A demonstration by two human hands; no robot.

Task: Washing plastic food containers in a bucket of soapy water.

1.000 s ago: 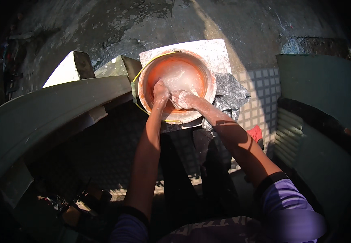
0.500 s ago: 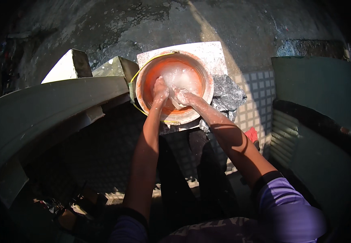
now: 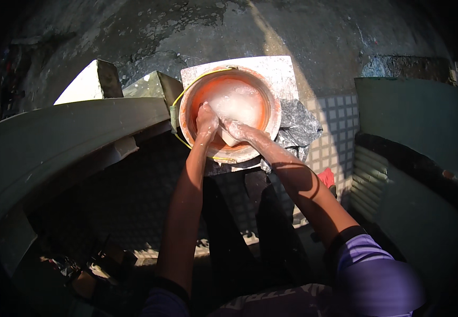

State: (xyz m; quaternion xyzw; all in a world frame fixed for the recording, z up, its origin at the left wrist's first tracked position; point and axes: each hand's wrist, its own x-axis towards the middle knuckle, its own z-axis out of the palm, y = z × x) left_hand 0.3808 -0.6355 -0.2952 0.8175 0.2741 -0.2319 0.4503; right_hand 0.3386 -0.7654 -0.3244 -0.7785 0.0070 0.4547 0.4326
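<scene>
Head view: locate the orange bucket [image 3: 275,116] at upper centre of the frame. It rests on a pale, stained surface [image 3: 285,79], which presumably raises it to suit your reach. Its wire handle [image 3: 181,96] lies over to the left with the green grip [image 3: 174,116] outside the rim, so the opening is clear for both forearms.

Your left hand [image 3: 207,120] and right hand [image 3: 237,129] sit close together inside the opening, toward its lower edge. Both look narrow and curled. A pale piece [image 3: 228,138] shows between and below them; the close placing suggests that the two hands manage it jointly. You cannot confirm a grip, because the fingertips are covered.

Cloudy liquid [image 3: 234,103] fills the view beyond your hands and hides the bucket's bottom. The pale piece shows only in part, and its material cannot be identified. The crumpled grey sheet [image 3: 298,122], right of the bucket, is partly covered. The red item [image 3: 326,177] is cut off by your right forearm. Deep shadow obscures the lower left.
</scene>
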